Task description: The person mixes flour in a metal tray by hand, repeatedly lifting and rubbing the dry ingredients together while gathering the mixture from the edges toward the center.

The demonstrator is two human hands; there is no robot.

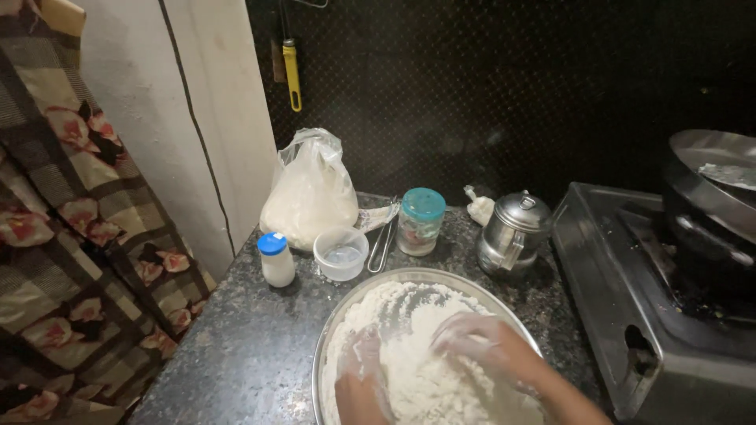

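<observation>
Along the left of the speckled dark stone counter [236, 346] stand a small white bottle with a blue cap [276, 259], a knotted clear plastic bag of white flour [309, 193] and a small clear plastic cup [341, 253]; nearer the person sits the wide round steel plate [335, 323] heaped with crumbly white flour [417, 346]. Both hands lie right in that heap: the left hand [364, 378], floury, fingers spread and pressed down at its near left side, the right hand [480, 342] loosely curled, palm down, on top a little farther in. Farther right stand a teal-lidded glass jar [420, 222], a small steel lidded pot [513, 232] and the steel gas stove [630, 315] bearing a black pan [705, 228]
</observation>
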